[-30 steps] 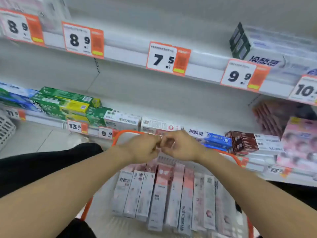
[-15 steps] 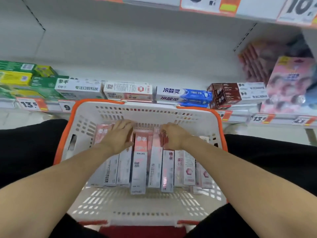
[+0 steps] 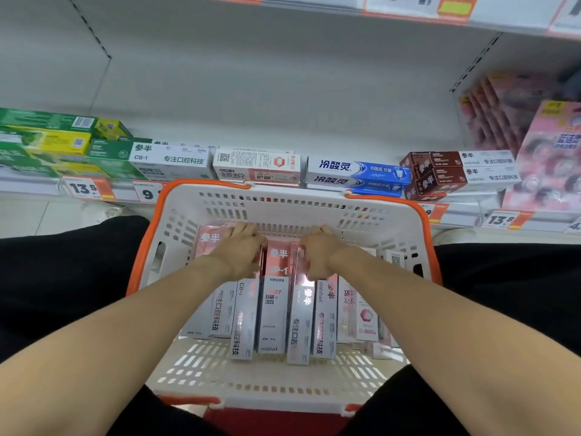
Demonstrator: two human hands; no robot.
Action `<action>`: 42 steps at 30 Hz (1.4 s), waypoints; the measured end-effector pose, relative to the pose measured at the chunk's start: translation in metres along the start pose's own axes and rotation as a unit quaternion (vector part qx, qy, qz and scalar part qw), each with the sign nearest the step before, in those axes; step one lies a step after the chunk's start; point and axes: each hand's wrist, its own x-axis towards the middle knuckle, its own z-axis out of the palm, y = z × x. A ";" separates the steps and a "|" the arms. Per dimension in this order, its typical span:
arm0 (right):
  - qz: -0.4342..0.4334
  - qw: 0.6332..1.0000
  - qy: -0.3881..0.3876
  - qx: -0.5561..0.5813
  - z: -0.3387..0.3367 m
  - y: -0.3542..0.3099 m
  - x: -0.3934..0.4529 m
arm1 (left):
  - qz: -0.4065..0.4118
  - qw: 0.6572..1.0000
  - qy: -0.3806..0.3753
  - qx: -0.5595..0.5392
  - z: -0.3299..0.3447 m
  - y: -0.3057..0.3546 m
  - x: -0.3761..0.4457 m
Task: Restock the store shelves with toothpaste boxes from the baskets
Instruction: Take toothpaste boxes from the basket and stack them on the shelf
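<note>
Left hand [image 3: 240, 251] and right hand [image 3: 320, 254] both grip the far ends of pink toothpaste boxes [image 3: 273, 313], roughly ten, lying side by side inside the basket [image 3: 283, 202]. Basket's near floor bare. Shelf [image 3: 283, 127] behind front row open.

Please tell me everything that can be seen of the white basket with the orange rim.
The basket looks like white plastic, with slotted, perforated walls and floor and an orange rim; orange handles lie folded down along its rim. It stands upright in front of the lower shelf, between the person's knees. Inside, pink and white toothpaste boxes lie side by side, ends toward the far wall; the near floor is bare. The left hand and right hand reach in and grasp the boxes' far ends.
</note>
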 end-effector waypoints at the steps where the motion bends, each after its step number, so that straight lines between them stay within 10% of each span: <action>1: -0.009 0.999 0.010 0.034 -0.001 -0.001 -0.001 | -0.007 1.000 0.000 -0.017 -0.002 0.000 0.000; 18: 0.078 0.908 0.030 0.412 -0.013 0.014 -0.014 | -0.069 0.908 -0.006 -0.413 -0.031 -0.010 -0.011; 31: 0.062 0.905 -0.014 0.420 -0.008 0.016 -0.031 | -0.036 0.993 -0.100 -0.048 -0.013 0.017 0.014; 42: 0.063 0.858 0.000 0.510 -0.012 0.041 -0.053 | 0.003 0.980 -0.043 -0.194 -0.020 0.033 0.012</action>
